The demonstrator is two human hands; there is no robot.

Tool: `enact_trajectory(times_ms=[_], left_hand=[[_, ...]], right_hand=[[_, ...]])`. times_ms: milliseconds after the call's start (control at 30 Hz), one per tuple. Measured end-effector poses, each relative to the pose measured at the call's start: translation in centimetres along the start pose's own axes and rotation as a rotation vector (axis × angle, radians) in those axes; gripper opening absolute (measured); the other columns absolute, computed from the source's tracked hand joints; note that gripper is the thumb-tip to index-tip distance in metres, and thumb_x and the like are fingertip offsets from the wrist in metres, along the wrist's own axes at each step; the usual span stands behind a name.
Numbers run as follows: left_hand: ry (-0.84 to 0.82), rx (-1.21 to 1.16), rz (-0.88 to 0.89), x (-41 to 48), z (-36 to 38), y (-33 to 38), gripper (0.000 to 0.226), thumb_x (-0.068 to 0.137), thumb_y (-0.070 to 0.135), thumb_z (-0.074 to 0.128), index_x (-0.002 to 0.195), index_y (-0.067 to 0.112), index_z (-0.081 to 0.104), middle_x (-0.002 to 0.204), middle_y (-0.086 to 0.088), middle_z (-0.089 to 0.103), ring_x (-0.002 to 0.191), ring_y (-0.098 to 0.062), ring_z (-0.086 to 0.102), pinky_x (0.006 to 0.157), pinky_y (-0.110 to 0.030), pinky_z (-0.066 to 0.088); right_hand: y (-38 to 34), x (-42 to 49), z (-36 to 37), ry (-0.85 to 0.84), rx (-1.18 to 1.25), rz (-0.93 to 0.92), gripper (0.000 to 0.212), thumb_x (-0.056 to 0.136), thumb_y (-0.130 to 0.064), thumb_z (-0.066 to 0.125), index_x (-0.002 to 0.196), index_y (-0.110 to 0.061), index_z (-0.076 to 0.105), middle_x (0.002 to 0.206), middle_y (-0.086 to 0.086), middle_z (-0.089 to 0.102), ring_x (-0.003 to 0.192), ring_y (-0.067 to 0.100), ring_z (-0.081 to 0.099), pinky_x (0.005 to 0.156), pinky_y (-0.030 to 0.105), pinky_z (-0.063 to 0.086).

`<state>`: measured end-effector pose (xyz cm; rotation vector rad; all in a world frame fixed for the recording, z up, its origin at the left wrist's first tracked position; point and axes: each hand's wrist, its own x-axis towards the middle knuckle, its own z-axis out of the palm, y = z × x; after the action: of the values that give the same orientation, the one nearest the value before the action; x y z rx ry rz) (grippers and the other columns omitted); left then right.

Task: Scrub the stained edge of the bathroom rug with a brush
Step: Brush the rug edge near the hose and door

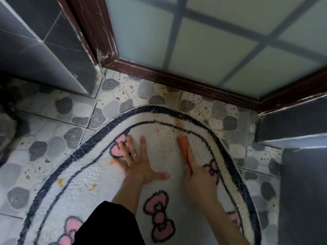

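Risks are judged first. On the pebble-patterned floor tiles (53, 124) the bathroom rug (85, 174) could be dragged or bunched if it is not kept pinned, because the tiles look smooth and each stroke would pull at the pile. Two small orange spots (61, 182) near the rug's left border could be overlooked, since the work is centred further right. The brown stain (177, 123) across the far curved edge could be spread into the clean white pile if it is scrubbed inward rather than along the border. The dark blue border lines could also be roughened by hard strokes. The grip on the brush (184, 145) could be lost under heavy pressure, as only its rear part is covered by the hand.

The left hand (139, 161) is laid flat on the rug, palm down, with the fingers spread wide and the thumb stretched out to the right. A ring (134, 155) is worn on one finger, and the fingertips reach a pink bow motif (118, 147). The forearm runs back toward a black garment (109, 225).

The right hand (198, 174) is wrapped on the orange brush, with a finger stretched along its top. The brush is set on the pile just inside the stained edge, pointing toward it. How the remaining fingers lie cannot be told.
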<state>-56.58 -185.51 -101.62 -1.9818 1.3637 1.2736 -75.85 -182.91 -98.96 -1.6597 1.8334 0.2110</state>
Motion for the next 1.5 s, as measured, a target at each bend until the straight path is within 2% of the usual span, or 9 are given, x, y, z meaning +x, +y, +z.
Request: enact_trajectory(times_ms=[100, 200, 400, 633, 867, 1100, 1167, 1300, 1500], left_hand=[[0.001, 0.005, -0.006, -0.2, -0.1, 0.1, 0.163, 0.044, 0.094, 0.067, 0.130, 0.031, -0.056, 0.126, -0.011, -0.069, 0.122, -0.043, -0.058, 0.100, -0.079, -0.018], [0.001, 0.007, -0.011, -0.2, 0.1, 0.1, 0.163, 0.043, 0.094, 0.067, 0.129, 0.031, -0.056, 0.126, -0.011, -0.070, 0.122, -0.043, -0.058, 0.101, -0.079, -0.016], [-0.002, 0.002, 0.009, 0.1, 0.1, -0.1, 0.164, 0.044, 0.093, 0.068, 0.133, 0.030, -0.054, 0.125, -0.011, -0.070, 0.120, -0.043, -0.059, 0.101, -0.081, -0.015], [0.000, -0.003, -0.012, 0.1, 0.2, -0.1, 0.165, 0.042, 0.092, 0.069, 0.132, 0.031, -0.054, 0.125, -0.010, -0.070, 0.122, -0.042, -0.058, 0.101, -0.079, -0.016], [0.005, -0.007, 0.019, 0.4, 0.2, -0.4, 0.164, 0.043, 0.092, 0.069, 0.134, 0.031, -0.053, 0.125, -0.010, -0.070, 0.120, -0.043, -0.059, 0.098, -0.079, -0.019], [0.013, -0.023, -0.007, 0.5, 0.2, -0.2, 0.164, 0.042, 0.092, 0.069, 0.133, 0.031, -0.053, 0.126, -0.011, -0.070, 0.120, -0.042, -0.060, 0.101, -0.081, -0.015], [0.006, -0.029, -0.010, 0.2, 0.1, -0.1, 0.165, 0.041, 0.092, 0.069, 0.134, 0.031, -0.053, 0.126, -0.010, -0.069, 0.121, -0.042, -0.059, 0.103, -0.080, -0.013], [0.024, -0.012, -0.003, 0.4, 0.2, -0.2, 0.165, 0.041, 0.092, 0.069, 0.135, 0.030, -0.052, 0.128, -0.012, -0.068, 0.123, -0.044, -0.057, 0.103, -0.080, -0.013], [0.034, -0.024, -0.010, 0.7, 0.7, -0.2, 0.165, 0.040, 0.094, 0.067, 0.129, 0.031, -0.056, 0.127, -0.012, -0.069, 0.122, -0.042, -0.058, 0.102, -0.081, -0.013]], right_hand=[[-2.1, 7.1, -2.2, 0.098, -0.019, -0.078, 0.071, 0.105, -0.024, 0.036, 0.157, -0.043, -0.008, 0.073, 0.006, 0.063, 0.049, 0.019, 0.052, 0.039, 0.031, 0.040], [-4.4, 11.8, -3.3, 0.132, -0.049, -0.160, 0.063, 0.107, -0.031, 0.035, 0.160, -0.033, 0.002, 0.080, 0.012, 0.064, 0.058, 0.025, 0.055, 0.047, 0.035, 0.045], [2.1, -0.3, -1.9, -0.117, -0.236, -0.103, 0.072, 0.107, -0.034, 0.026, 0.142, -0.056, -0.033, 0.090, 0.002, 0.047, 0.063, 0.017, 0.048, 0.055, 0.035, 0.050], [-5.5, 10.2, -1.5, 0.075, -0.217, -0.269, 0.064, 0.106, -0.039, 0.030, 0.155, -0.046, -0.011, 0.082, 0.003, 0.056, 0.058, 0.020, 0.050, 0.048, 0.030, 0.035], [4.7, 2.8, -3.8, -0.048, -0.371, -0.257, 0.067, 0.106, -0.043, 0.023, 0.139, -0.061, -0.034, 0.087, 0.002, 0.048, 0.061, 0.019, 0.049, 0.054, 0.034, 0.047], [-6.8, 10.2, 0.7, 0.044, -0.244, -0.391, 0.081, 0.103, -0.026, 0.038, 0.145, -0.056, -0.024, 0.104, 0.014, 0.066, 0.065, 0.023, 0.050, 0.058, 0.031, 0.041], [-3.2, 7.2, -1.0, -0.055, -0.257, -0.369, 0.083, 0.103, -0.024, 0.036, 0.142, -0.062, -0.027, 0.115, 0.010, 0.061, 0.073, 0.023, 0.057, 0.062, 0.035, 0.051], [2.6, 1.2, -4.2, -0.253, -0.499, -0.246, 0.088, 0.106, -0.023, 0.031, 0.126, -0.061, -0.046, 0.099, 0.002, 0.045, 0.074, 0.022, 0.051, 0.066, 0.036, 0.051], [-7.9, 9.2, -0.6, -0.016, -0.347, -0.399, 0.073, 0.103, -0.028, 0.035, 0.150, -0.056, -0.015, 0.090, 0.010, 0.064, 0.063, 0.023, 0.049, 0.059, 0.031, 0.039]])
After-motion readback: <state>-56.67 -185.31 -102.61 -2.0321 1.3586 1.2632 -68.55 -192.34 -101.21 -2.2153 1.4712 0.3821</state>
